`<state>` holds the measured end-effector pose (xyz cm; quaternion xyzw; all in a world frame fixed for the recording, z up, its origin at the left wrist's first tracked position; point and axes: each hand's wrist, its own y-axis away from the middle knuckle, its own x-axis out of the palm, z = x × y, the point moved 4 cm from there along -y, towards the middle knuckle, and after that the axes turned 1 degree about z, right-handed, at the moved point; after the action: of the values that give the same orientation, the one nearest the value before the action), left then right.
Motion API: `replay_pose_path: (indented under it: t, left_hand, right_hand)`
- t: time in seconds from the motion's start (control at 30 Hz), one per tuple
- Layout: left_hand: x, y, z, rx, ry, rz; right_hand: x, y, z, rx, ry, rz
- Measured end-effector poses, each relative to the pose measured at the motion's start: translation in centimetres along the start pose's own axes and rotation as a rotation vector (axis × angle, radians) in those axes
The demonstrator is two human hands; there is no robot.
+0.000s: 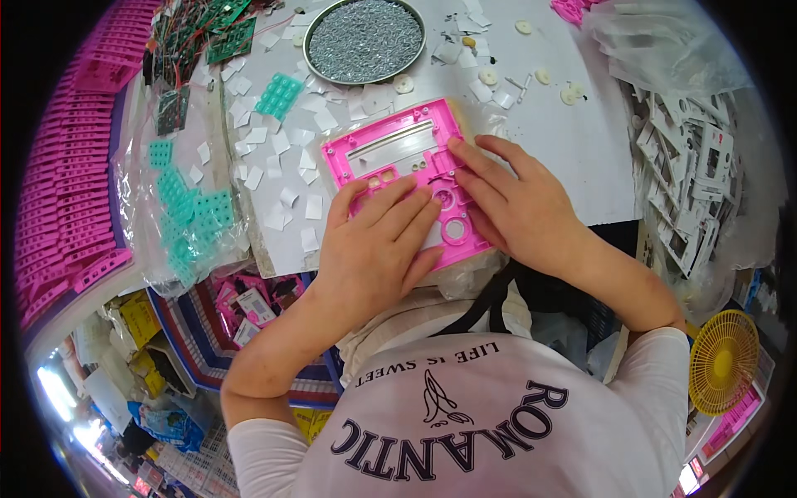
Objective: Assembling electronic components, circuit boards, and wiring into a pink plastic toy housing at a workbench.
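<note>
A bright pink plastic casing [455,209], its inner side up, lies tilted at the table's front edge. It has a long rectangular window, round openings and small posts. My left hand [374,241] rests across its lower left part, fingers stretched out over the surface and covering some of its openings. At the right edge, my right hand [527,203] grips the casing, with its fingertips over the rim and the index finger a little raised. Whether a small part sits under the fingertips is hidden.
Beyond the casing stands a round tray [307,51] of small metal screws. White paper squares [281,143] and teal rubber keypads [279,95] lie to the left. Green circuit boards [231,41] fill the far left; stacked pink casings [70,183] and bagged white parts [706,166] flank the table.
</note>
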<state>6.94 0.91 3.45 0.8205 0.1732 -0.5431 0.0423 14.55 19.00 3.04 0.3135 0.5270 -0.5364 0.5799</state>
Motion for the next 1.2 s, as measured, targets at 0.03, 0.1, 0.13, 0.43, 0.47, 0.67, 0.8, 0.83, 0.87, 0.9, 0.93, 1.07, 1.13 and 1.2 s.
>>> replay_pose_path:
  t: [0.03, 0.1, 0.13, 0.43, 0.47, 0.67, 0.8, 0.83, 0.87, 0.9, 0.93, 1.07, 1.13, 1.2]
  left_hand:
    - [0.2, -0.1, 0.0, 0.013, -0.038, 0.006]
    - [-0.1, -0.1, -0.1, 0.024, -0.066, 0.042]
    - [-0.3, -0.1, 0.0, 0.031, -0.082, 0.061]
    - [-0.7, -0.9, 0.5, 0.05, 0.041, 0.072]
    - [-1.0, -1.1, 0.4, 0.066, 0.063, 0.062]
    - [-2.5, -1.4, -0.1, -0.102, 0.476, -0.193]
    - [-0.6, -0.4, -2.7, -0.475, 1.019, -0.031]
    - [-0.1, -0.2, -3.0, -0.513, 1.124, 0.015]
    - [0.3, 0.1, -3.0, -0.488, 1.112, 0.029]
    - [0.9, 0.6, -3.0, -0.464, 1.1, 0.043]
    - [1.3, 0.9, -3.0, -0.435, 1.092, 0.056]
    - [0.7, 1.6, -3.1, -0.325, 0.872, 0.006]
    - [0.7, 1.6, -2.9, -0.287, 0.759, -0.009]
    - [0.0, 1.2, -2.3, -0.192, 0.517, -0.194]
  right_hand:
    - [-0.2, 0.1, -0.2, 0.001, 0.015, -0.001]
    - [-0.9, -0.2, -0.5, 0.009, -0.129, 0.019]
    - [-1.2, -0.3, -0.8, 0.013, -0.201, 0.026]
    - [-2.9, -1.1, -16.3, 0.274, 0.109, -0.146]
    - [-2.5, -1.3, -17.1, 0.338, 0.054, -0.062]
    - [-3.0, -1.3, -15.8, 0.478, -0.213, -0.161]
    - [-3.8, -0.5, -4.1, 0.463, -0.865, 0.012]
    - [-3.8, -0.2, -1.4, 0.313, -0.941, 0.015]
    - [-4.2, -0.3, 0.5, 0.167, -0.956, 0.037]
    - [-3.9, -0.2, 1.7, 0.137, -0.95, -0.016]
    - [-3.8, 0.2, 2.1, 0.201, -0.967, -0.025]
    - [-3.0, 0.5, 2.6, 0.269, -0.908, -0.095]
    - [-3.0, 0.1, 2.7, 0.278, -0.884, -0.09]
    - [-3.4, -0.6, 2.1, 0.265, -0.753, -0.074]
